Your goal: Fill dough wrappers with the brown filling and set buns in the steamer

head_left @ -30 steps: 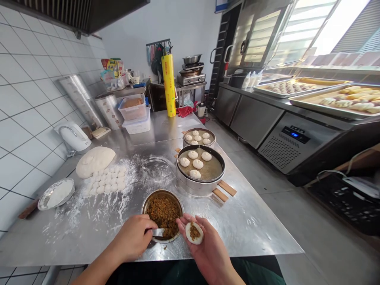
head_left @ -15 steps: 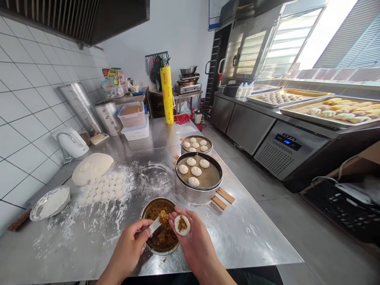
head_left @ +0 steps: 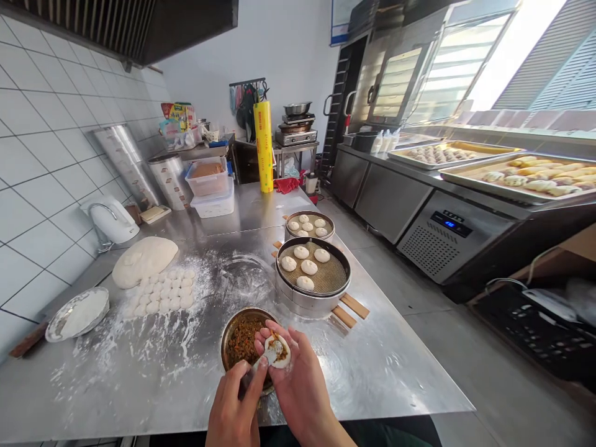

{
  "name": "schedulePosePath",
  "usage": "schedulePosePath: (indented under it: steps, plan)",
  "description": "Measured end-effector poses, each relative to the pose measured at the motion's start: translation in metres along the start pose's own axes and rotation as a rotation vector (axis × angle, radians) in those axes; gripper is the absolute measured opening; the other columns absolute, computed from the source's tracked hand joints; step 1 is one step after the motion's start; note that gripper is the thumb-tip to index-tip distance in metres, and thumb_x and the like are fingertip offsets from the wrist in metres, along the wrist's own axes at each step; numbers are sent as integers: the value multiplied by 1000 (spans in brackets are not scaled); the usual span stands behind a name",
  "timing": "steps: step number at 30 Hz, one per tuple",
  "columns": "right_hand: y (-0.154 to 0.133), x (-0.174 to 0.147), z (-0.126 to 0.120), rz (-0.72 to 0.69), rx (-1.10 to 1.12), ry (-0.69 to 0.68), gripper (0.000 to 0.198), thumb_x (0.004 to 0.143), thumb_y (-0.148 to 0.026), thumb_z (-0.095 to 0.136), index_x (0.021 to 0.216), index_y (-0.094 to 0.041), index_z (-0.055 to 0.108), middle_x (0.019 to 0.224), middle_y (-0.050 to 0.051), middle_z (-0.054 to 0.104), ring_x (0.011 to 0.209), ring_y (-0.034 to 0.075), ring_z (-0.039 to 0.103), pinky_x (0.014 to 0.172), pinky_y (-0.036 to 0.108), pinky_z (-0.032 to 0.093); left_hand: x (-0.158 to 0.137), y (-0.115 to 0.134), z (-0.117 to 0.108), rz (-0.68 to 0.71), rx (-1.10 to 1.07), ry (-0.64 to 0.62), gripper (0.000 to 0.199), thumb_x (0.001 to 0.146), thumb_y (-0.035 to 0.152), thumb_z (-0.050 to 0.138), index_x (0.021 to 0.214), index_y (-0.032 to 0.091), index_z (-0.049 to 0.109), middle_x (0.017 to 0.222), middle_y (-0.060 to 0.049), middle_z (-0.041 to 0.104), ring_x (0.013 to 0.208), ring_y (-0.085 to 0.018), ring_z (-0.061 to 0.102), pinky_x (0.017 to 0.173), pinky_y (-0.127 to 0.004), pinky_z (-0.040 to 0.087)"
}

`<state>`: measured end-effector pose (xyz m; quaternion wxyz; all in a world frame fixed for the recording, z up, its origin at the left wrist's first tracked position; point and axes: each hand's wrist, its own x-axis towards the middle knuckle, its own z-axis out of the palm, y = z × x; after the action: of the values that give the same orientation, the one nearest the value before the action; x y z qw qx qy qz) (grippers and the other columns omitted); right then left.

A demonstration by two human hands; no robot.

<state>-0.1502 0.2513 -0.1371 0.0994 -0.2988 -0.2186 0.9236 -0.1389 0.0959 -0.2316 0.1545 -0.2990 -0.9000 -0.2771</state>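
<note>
My right hand point(head_left: 300, 382) cups a round dough wrapper point(head_left: 278, 352) with brown filling on it. My left hand point(head_left: 237, 406) grips a small flat spatula point(head_left: 263, 361) whose tip presses into the filling on the wrapper. Both hands hover over the metal bowl of minced filling point(head_left: 239, 338) at the table's front edge. Beyond it stands a steamer tray point(head_left: 313, 273) holding several shaped buns, and a second steamer point(head_left: 310, 225) behind that.
Several small dough pieces point(head_left: 168, 292) and a big dough lump point(head_left: 144, 261) lie on the floured steel table point(head_left: 153, 366). A flour dish point(head_left: 78, 312) sits at left. Plastic tubs point(head_left: 210, 186), a yellow film roll point(head_left: 264, 146) and a kettle point(head_left: 113, 220) stand farther back. Baking trays point(head_left: 516, 174) line the right counter.
My left hand lifted the spatula with filling out of the bowl and brought it onto the wrapper. My right hand drew closer to the left, over the bowl.
</note>
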Motion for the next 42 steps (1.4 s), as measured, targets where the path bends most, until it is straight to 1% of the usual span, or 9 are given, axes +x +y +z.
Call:
schedulePosePath:
  steps: [3, 10, 16, 21, 26, 29, 33, 36, 42]
  plan:
    - [-1, -4, 0, 59, 19, 12, 33, 77, -42, 84, 99, -17, 80, 106, 9, 78, 105, 26, 72, 96, 35, 63, -3, 2, 0, 23, 64, 0, 58, 103, 10, 47, 152, 39, 57, 135, -11, 69, 121, -26, 70, 101, -41, 64]
    - [1, -5, -11, 7, -17, -72, 36, 87, -48, 76, 99, -14, 81, 96, 9, 76, 94, 24, 68, 85, 31, 61, 1, 5, -23, 54, 100, -49, 57, 102, 8, 45, 146, 38, 64, 125, -11, 73, 113, -25, 73, 96, -38, 64]
    - [3, 1, -23, -73, -115, -77, 32, 91, -51, 73, 101, -21, 82, 110, 8, 77, 111, 28, 65, 96, 37, 58, 17, 5, -40, -62, -189, -23, 44, 109, 21, 41, 142, 32, 68, 120, -11, 72, 109, -18, 73, 91, -27, 63]
    - [5, -1, -25, -65, -131, -141, 41, 97, -55, 65, 103, -20, 83, 116, 11, 78, 120, 31, 64, 106, 42, 53, 30, 8, -33, -191, -368, -53, 41, 110, 29, 41, 141, 26, 68, 117, -12, 73, 107, -20, 73, 95, -31, 62]
    - [4, 0, -24, -51, -73, -128, 41, 97, -51, 66, 105, -14, 82, 119, 13, 78, 127, 35, 64, 118, 48, 46, 27, 11, -27, -139, -432, -131, 43, 110, 27, 40, 144, 29, 65, 119, -11, 71, 109, -19, 71, 95, -32, 62]
    - [2, -2, -22, -45, -43, -108, 40, 95, -50, 68, 103, -14, 83, 116, 13, 79, 123, 35, 66, 116, 48, 49, 19, 10, -22, -60, -376, -139, 47, 108, 20, 40, 148, 32, 62, 122, -11, 69, 112, -19, 71, 95, -31, 61]
    - [0, -4, -22, -29, -55, -101, 38, 94, -51, 69, 102, -16, 83, 112, 10, 79, 116, 31, 68, 109, 43, 53, 8, 7, -14, 13, -152, -66, 52, 106, 14, 41, 148, 35, 63, 125, -11, 70, 119, -20, 71, 100, -31, 62]
    - [0, -2, -25, -10, -59, -90, 41, 94, -52, 69, 103, -14, 82, 109, 10, 79, 111, 30, 69, 101, 39, 55, 4, 5, -15, 54, -26, -50, 52, 106, 13, 41, 145, 37, 66, 122, -11, 72, 114, -21, 73, 98, -31, 63]
    - [2, 4, -28, -17, -51, -87, 37, 90, -50, 72, 98, -15, 82, 107, 11, 79, 111, 31, 67, 103, 42, 52, 13, 5, -26, 43, -123, -10, 45, 108, 19, 42, 144, 31, 67, 119, -10, 71, 108, -17, 74, 90, -23, 62]
